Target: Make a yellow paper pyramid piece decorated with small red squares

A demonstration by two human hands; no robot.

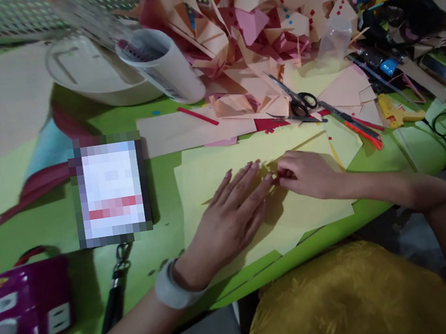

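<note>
Pale yellow paper sheets [195, 176] lie stacked on the green-covered table. My left hand [233, 215] rests flat across the top sheet, fingers stretched out. Close to its fingertips, my right hand [307, 174] is closed in a pinch low over the same paper. Whatever sits in that pinch is too small and hidden to name. A narrow line or strip [306, 144] runs slantwise over the sheet, passing beneath both hands. Just behind the paper are black-handled scissors [303, 103] and a red-and-black utility knife [356, 127].
Folded peach and pink paper pieces [255, 16] heap up at the back. A white cup [165, 67] leans beside a white bowl [112, 88]. To the left are a blurred-out device [112, 191] and a purple power box [30, 304]; a yellow glue gun [395, 109] lies right.
</note>
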